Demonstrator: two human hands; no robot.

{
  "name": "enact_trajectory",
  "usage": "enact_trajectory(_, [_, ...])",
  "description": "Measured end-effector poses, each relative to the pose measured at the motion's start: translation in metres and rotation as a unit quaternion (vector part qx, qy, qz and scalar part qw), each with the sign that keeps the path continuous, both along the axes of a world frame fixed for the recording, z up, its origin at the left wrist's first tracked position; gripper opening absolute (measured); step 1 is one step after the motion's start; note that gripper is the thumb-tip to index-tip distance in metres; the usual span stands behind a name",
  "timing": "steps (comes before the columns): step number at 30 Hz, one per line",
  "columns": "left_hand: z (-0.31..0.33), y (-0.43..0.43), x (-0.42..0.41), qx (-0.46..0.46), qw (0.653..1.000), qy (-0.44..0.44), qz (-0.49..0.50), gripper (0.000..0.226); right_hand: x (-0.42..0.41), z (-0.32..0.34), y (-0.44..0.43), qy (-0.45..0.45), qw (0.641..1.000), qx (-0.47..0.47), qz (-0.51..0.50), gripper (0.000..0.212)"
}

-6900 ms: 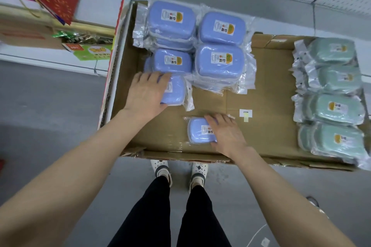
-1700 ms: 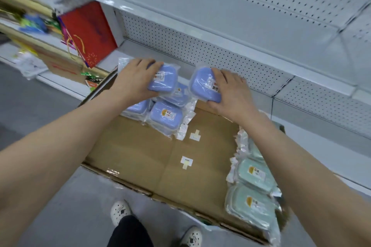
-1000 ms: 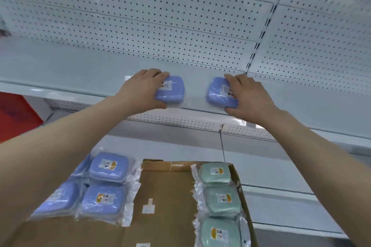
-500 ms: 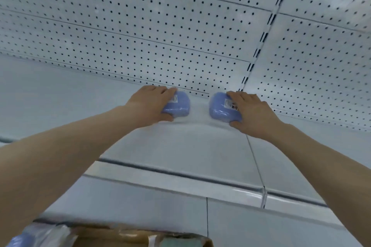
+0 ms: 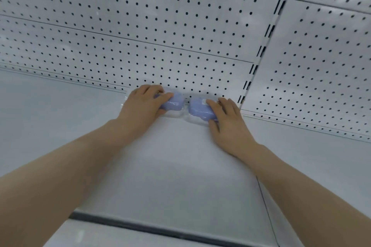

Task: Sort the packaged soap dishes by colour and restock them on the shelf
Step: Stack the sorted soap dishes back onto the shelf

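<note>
Two blue soap dishes in clear plastic wrap lie side by side at the back of the white shelf (image 5: 170, 166), close to the pegboard. My left hand (image 5: 144, 104) grips the left blue dish (image 5: 173, 103), fingers curled over its top. The right blue dish (image 5: 198, 109) sits under my right hand (image 5: 225, 118), whose fingers curl over its near right side. A narrow gap separates the two packages.
The white pegboard back wall (image 5: 180, 26) rises behind the dishes, with a slotted upright (image 5: 259, 54) just to the right of them. A dark strip (image 5: 160, 228) runs along the shelf's front edge. The cardboard box is out of view.
Both hands have carried a blue dish each up from the box and slid them back across the shelf to the pegboard. The view has tilted up, so the box has dropped out of sight.
</note>
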State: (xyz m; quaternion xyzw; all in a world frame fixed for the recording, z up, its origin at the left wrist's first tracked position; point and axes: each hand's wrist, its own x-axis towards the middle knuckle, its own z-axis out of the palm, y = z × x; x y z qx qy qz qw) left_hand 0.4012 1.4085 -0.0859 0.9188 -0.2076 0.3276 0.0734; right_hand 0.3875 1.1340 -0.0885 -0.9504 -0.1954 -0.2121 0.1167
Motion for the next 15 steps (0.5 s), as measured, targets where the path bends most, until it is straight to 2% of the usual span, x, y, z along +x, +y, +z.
enact_trajectory(9, [-0.010, -0.005, 0.009, -0.006, 0.999, -0.032, -0.015, 0.046, 0.002, 0.005, -0.001, -0.004, 0.999, -0.038, -0.013, 0.059])
enact_trajectory(15, [0.001, -0.003, -0.005, 0.025, 1.000, 0.009, -0.015, 0.051, -0.011, 0.025, 0.003, 0.005, 0.989, -0.141, -0.048, 0.059])
